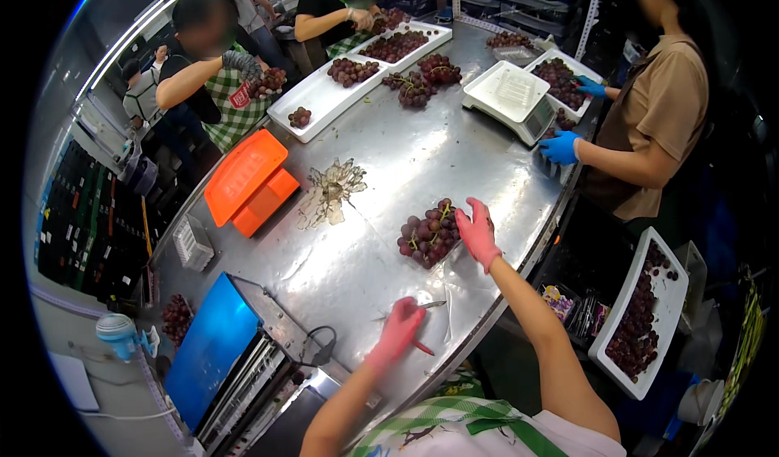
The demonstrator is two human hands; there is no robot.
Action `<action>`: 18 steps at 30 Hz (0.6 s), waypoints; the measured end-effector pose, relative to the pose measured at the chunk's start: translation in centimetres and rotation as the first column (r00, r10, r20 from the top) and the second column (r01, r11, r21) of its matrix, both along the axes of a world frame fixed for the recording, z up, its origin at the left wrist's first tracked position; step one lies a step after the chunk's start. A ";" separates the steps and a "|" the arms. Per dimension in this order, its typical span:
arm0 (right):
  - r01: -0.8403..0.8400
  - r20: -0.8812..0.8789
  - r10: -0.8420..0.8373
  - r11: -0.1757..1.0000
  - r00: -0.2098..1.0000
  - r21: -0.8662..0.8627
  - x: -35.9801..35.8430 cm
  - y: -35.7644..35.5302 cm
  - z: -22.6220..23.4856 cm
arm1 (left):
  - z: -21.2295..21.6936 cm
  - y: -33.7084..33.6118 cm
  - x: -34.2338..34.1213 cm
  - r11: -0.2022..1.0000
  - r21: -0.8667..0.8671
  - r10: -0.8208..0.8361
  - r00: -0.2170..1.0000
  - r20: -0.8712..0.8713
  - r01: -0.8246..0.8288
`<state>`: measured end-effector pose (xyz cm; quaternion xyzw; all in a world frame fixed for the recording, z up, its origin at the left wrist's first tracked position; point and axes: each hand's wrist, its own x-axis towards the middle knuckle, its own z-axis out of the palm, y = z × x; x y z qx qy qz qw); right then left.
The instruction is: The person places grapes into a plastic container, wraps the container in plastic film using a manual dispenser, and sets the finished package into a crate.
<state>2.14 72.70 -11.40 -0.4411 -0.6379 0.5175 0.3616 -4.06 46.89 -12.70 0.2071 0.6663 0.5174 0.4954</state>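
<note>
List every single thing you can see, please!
Table: one, silver, middle.
Grapes: many bunches, dark red, table and trays.
Long trays: at least four, white, far side and right.
Scale: one, white, table's far right.
Flat-topped stand: one, orange, table's left.
Plastic boxes: one stack, clear, left edge.
Machine: one, blue and silver, lower left.
Round gadget: one, pale blue, far left.
Other people: at least five, mixed clothes, far side and right.
Pointed tool: one, red and silver, left hand.
Left hand: one, pink-gloved, near edge.
Right hand: one, pink-gloved, beside grapes.
</note>
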 end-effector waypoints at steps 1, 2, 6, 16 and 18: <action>-0.021 0.083 0.025 0.999 0.996 -0.050 -0.8 1.3 1.4 | -0.2 1.4 -0.7 0.999 -0.045 0.026 0.999 -0.019 -0.027; -0.058 0.170 0.062 0.998 0.983 -0.027 -1.6 2.9 0.7 | -1.1 2.4 -1.7 0.996 -0.058 0.062 0.998 0.002 -0.062; -0.245 0.358 0.275 0.961 0.892 -0.128 -2.9 8.6 -3.6 | -0.1 7.4 -3.9 0.978 -0.091 0.201 0.963 0.181 -0.187; -0.552 0.234 0.733 0.648 0.639 -0.524 -2.1 11.4 -2.7 | -1.2 11.9 -7.6 0.948 -0.203 0.292 0.923 0.250 -0.245; -0.556 0.213 0.724 0.655 0.656 -0.512 -1.8 10.7 -3.4 | -0.1 12.4 -8.1 0.950 -0.188 0.290 0.929 0.231 -0.250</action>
